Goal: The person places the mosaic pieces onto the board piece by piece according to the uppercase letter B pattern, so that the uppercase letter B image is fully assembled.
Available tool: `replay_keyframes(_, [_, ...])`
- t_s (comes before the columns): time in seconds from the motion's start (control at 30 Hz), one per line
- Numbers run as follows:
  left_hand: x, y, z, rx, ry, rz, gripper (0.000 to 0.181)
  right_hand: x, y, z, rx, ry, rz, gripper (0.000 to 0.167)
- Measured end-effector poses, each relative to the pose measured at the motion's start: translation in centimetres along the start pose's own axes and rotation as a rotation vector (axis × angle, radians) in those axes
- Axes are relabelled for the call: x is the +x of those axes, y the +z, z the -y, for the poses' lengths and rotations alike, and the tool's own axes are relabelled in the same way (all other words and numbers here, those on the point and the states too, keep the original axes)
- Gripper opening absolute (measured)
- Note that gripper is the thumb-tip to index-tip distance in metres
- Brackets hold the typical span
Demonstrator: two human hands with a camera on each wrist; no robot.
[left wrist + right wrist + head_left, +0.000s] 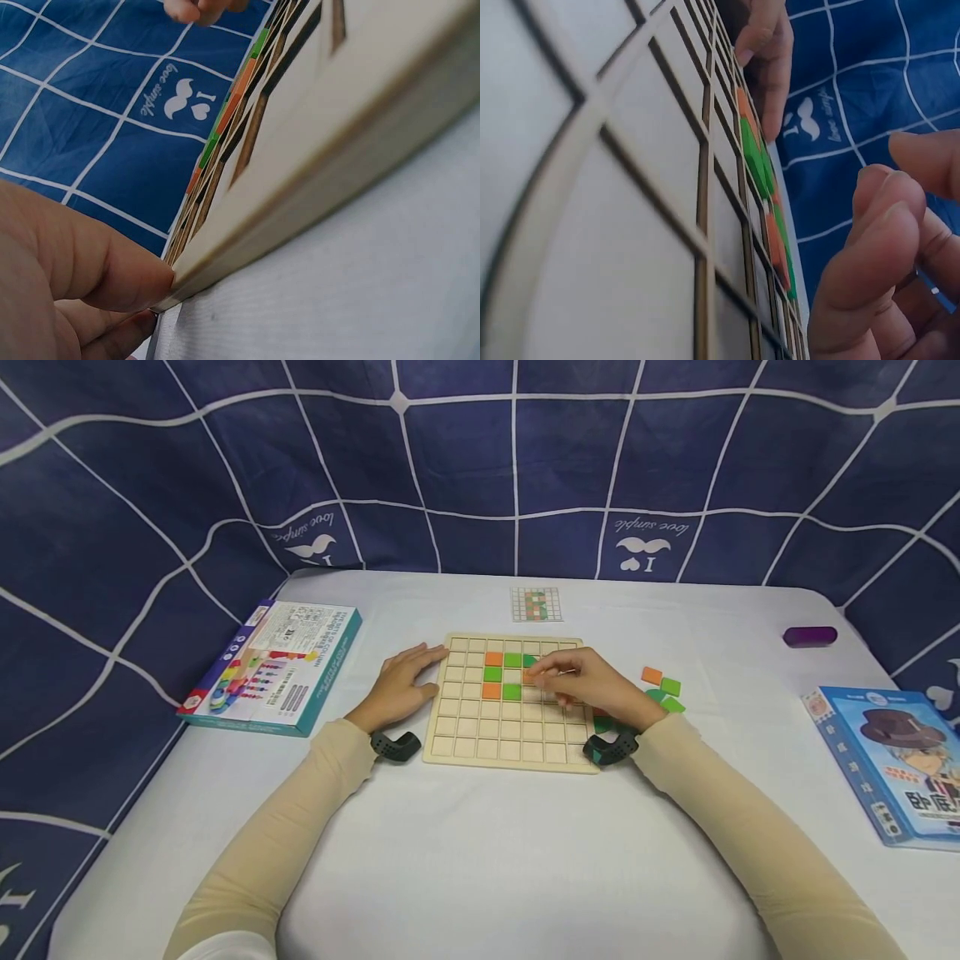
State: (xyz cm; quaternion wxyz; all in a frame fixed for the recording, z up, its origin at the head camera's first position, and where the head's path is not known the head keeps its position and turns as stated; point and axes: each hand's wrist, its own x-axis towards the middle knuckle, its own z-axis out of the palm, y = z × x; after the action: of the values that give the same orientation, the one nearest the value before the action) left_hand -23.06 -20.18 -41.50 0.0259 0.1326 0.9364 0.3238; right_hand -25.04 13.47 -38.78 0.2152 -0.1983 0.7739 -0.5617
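Steady the square pale wooden grid board [487,727] with the left hand [401,685], resting at its left edge with thumb and fingers apart, touching but gripping nothing visible. Keep the right hand [591,681] light above the coloured group: fingers bent, thumb near them, only a narrow gap, with no tile to be seen in it. Check the flat orange square tile [528,677], lying just beneath these fingertips; cannot tell its exact fit. If raised at one corner, press evenly until flat inside the cell. Compare every place with the small printed pattern card [536,604] at the far side. Mind the right wrist above the loose green and orange tiles [671,687] right of the board.
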Motion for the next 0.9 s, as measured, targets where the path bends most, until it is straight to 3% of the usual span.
replay_keyframes(0.6, [0.1,0.0,-0.1,0.0,-0.01,0.002,0.068,-4.6,-3.8,-1.4,-0.102,0.062,-0.092,0.031])
replay_keyframes(0.9, [0.2,0.0,0.0,-0.004,-0.003,0.0,0.067,-6.0,-4.9,-2.4,-0.112,0.06,-0.093,0.03])
